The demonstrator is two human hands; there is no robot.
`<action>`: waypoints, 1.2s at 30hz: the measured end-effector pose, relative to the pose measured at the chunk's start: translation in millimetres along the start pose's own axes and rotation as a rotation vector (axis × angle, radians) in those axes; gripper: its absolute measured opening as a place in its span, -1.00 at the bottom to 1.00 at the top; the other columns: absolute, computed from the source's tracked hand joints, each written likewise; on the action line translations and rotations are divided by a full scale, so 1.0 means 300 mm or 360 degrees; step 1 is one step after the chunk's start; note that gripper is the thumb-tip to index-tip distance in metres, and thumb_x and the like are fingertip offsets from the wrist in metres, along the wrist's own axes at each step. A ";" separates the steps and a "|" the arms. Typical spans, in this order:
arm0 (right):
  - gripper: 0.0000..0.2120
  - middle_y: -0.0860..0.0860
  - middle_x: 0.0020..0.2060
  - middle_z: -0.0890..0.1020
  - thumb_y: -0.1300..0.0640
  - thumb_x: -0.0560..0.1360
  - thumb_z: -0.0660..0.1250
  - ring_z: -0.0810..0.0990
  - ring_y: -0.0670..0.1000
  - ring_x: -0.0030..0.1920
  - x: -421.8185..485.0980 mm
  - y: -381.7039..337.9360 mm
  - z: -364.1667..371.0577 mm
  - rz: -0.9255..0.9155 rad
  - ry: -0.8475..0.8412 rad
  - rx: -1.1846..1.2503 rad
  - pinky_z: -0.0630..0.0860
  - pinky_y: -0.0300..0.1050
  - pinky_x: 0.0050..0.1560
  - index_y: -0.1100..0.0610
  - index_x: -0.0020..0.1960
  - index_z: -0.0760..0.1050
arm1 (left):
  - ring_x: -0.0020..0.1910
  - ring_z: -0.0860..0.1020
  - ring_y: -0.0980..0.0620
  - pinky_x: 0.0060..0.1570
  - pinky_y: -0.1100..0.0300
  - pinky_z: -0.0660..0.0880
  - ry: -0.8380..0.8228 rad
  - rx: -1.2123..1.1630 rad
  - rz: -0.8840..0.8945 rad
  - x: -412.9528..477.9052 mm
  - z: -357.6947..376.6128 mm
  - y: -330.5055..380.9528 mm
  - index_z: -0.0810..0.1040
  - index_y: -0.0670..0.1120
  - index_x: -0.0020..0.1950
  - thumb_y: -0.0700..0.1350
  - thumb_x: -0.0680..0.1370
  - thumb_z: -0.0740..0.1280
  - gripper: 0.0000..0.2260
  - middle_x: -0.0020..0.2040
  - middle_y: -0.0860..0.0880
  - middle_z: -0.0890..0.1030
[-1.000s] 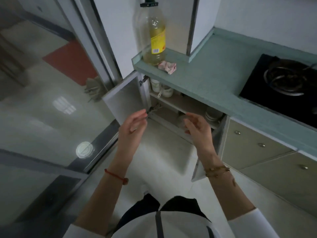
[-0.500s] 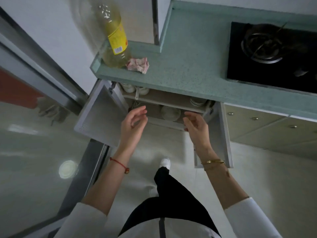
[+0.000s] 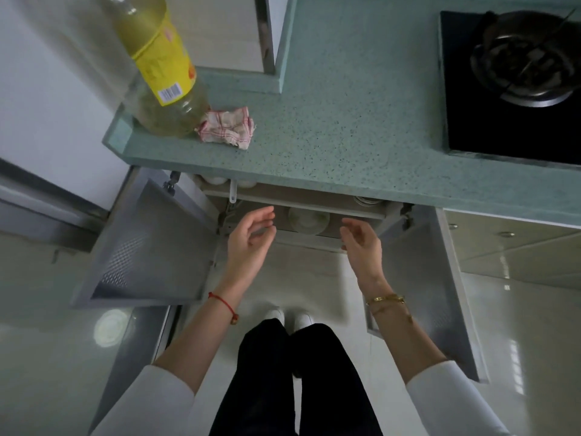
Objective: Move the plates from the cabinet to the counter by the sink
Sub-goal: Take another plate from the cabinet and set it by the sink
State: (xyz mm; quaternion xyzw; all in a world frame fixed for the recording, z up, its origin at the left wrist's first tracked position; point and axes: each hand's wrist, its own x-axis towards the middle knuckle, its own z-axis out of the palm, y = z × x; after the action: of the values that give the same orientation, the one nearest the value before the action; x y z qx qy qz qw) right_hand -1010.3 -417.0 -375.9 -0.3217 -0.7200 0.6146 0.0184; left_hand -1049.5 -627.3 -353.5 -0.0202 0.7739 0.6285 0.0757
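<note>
Over the last second the person has stepped in until both hands, left (image 3: 251,239) and right (image 3: 361,239), frame the stack of plates (image 3: 309,220) at mid-frame inside the open cabinet (image 3: 151,247). Both are open and empty; nothing sits on the counter (image 3: 345,121) yet.

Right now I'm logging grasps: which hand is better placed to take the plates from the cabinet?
Probably neither alone: the plates sit between both open hands. The left hand looks slightly nearer the stack; the right hand hangs farther off.
</note>
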 end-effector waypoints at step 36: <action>-0.60 0.23 0.15 0.64 0.12 0.49 0.16 0.53 0.26 0.15 1.507 1.542 0.617 -0.0247 0.0103 -0.0916 0.37 -0.05 0.17 0.28 0.22 0.54 | 0.15 0.60 -0.19 0.10 0.07 0.53 -0.0252 0.0843 -0.0042 1.190 0.585 -1.945 0.62 -0.22 0.19 -0.18 0.47 0.45 -0.69 0.14 -0.22 0.67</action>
State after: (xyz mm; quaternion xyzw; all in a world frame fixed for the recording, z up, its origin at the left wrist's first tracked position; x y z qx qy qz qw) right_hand -1242.7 -341.6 -1002.8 -0.2771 -0.8861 0.3715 -0.0037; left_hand -1312.2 -555.4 -1004.9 0.0394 0.9026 0.4028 0.1468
